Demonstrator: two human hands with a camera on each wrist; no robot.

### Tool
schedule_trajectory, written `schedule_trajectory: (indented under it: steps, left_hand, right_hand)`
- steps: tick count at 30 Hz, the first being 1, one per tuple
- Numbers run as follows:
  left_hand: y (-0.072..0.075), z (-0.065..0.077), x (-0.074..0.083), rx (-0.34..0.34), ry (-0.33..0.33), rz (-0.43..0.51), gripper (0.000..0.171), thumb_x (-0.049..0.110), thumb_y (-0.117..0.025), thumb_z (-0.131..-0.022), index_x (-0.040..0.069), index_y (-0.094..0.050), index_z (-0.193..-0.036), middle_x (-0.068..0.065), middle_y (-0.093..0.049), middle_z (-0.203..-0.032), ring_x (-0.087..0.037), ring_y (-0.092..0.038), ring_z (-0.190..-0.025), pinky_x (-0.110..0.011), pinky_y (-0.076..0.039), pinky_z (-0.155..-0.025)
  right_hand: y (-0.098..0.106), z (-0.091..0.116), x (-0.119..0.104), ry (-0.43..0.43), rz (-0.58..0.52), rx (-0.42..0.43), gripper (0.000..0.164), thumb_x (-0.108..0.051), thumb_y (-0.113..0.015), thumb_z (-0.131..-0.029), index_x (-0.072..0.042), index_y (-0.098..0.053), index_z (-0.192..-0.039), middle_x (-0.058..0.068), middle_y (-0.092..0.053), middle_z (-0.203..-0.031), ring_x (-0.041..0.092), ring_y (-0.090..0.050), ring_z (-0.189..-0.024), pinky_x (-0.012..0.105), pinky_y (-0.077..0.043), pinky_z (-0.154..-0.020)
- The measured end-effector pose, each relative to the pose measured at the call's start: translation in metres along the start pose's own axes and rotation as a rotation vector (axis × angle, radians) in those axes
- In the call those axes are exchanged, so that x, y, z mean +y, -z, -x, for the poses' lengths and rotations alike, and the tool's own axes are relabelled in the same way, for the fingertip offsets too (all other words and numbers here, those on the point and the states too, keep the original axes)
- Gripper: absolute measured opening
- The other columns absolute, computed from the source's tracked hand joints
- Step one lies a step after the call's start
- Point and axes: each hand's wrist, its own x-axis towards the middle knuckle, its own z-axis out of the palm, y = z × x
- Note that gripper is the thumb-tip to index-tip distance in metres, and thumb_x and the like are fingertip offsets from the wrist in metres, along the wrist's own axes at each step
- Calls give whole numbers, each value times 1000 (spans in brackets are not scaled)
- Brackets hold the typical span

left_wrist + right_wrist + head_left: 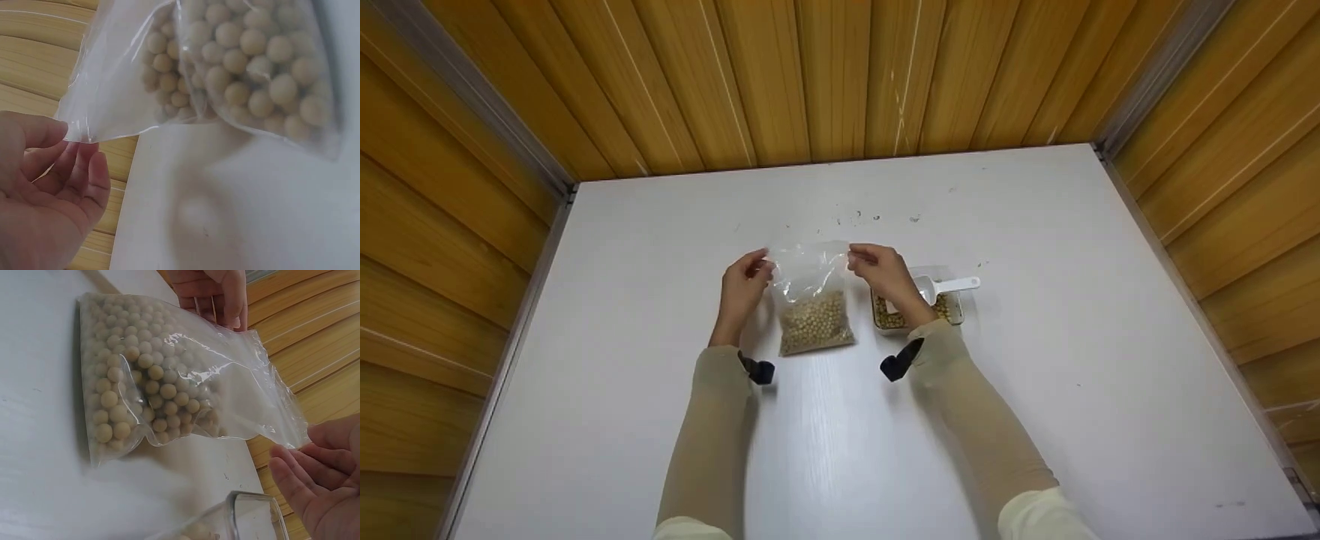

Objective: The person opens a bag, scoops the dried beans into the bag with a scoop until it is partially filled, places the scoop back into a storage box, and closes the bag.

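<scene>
A clear plastic zip bag (816, 319), its lower part full of small round beige balls (160, 385), stands between my hands on the white table. My left hand (743, 292) pinches the bag's upper left corner between thumb and fingers; the left wrist view shows that hand (53, 185) at the bag's edge. At the upper right corner, my right hand (889, 277) pinches the plastic, also seen in the right wrist view with the thumb and fingers (298, 475) meeting on it. The bag's top is drawn out flat between both hands.
Right of the bag, partly under my right forearm, sits a clear rectangular container (950, 313) holding similar balls. A white scoop (958, 284) lies across it, handle pointing right. Small dark marks dot the white table (660, 420); wood-patterned walls (832, 82) enclose its back and sides.
</scene>
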Motion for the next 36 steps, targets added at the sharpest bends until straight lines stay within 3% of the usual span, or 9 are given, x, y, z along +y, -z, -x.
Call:
schedule_trajectory:
  steps: [6, 12, 17, 22, 27, 30, 36]
  left_hand:
    - [4, 3, -2, -66, -25, -10, 43, 14, -50, -99, 4, -48, -140, -14, -57, -133, -25, -60, -107, -32, -50, -89]
    - [5, 2, -4, -96, -49, -72, 41, 18, -48, -100, 5, -51, -138, -11, -44, -148, -28, -52, -124, -38, -46, -98]
    - [9, 2, -2, -85, -88, -92, 43, 21, -43, -102, 7, -45, -143, -11, -33, -155, -28, -34, -141, -40, -29, -114]
    - [16, 4, 3, -66, -151, -280, 55, 34, -39, -103, 15, -27, -153, -10, -18, -160, -31, -13, -148, -52, -8, -119]
    - [21, 8, 14, -10, -199, -482, 67, 47, -41, -99, 26, -12, -156, -10, -5, -162, -40, 2, -147, -68, 10, -109]
    - [22, 11, 21, 34, -213, -584, 71, 54, -40, -97, 30, -7, -156, -11, -1, -162, -42, 7, -147, -72, 12, -105]
    - [22, 16, 31, 141, -251, -774, 78, 64, -39, -92, 34, -6, -155, -11, 4, -163, -45, 11, -145, -74, 14, -102]
  right_hand:
    - [4, 4, -2, 24, -11, -18, 42, -17, -51, -99, 4, -51, -135, 21, -58, -132, 31, -61, -115, 33, -49, -97]
    - [8, 5, -1, 75, 12, -10, 41, -20, -48, -101, 2, -52, -135, 18, -60, -130, 30, -61, -113, 33, -49, -97]
    - [14, 9, -3, 131, 76, 23, 40, -27, -46, -102, -6, -55, -135, 13, -63, -128, 25, -61, -113, 37, -48, -97]
    - [22, 15, -6, 205, 166, 43, 43, -35, -43, -102, -14, -53, -139, 8, -59, -134, 23, -58, -120, 42, -44, -102]
    - [31, 20, -8, 279, 269, 33, 53, -42, -36, -102, -18, -37, -149, 5, -41, -151, 23, -40, -138, 42, -31, -113]
    - [36, 24, -11, 310, 377, 54, 58, -48, -33, -102, -22, -26, -153, 3, -29, -157, 23, -28, -144, 44, -24, -117]
    - [49, 32, -11, 344, 648, 166, 68, -57, -37, -97, -28, -16, -155, 4, -17, -161, 28, -18, -148, 56, -12, -117]
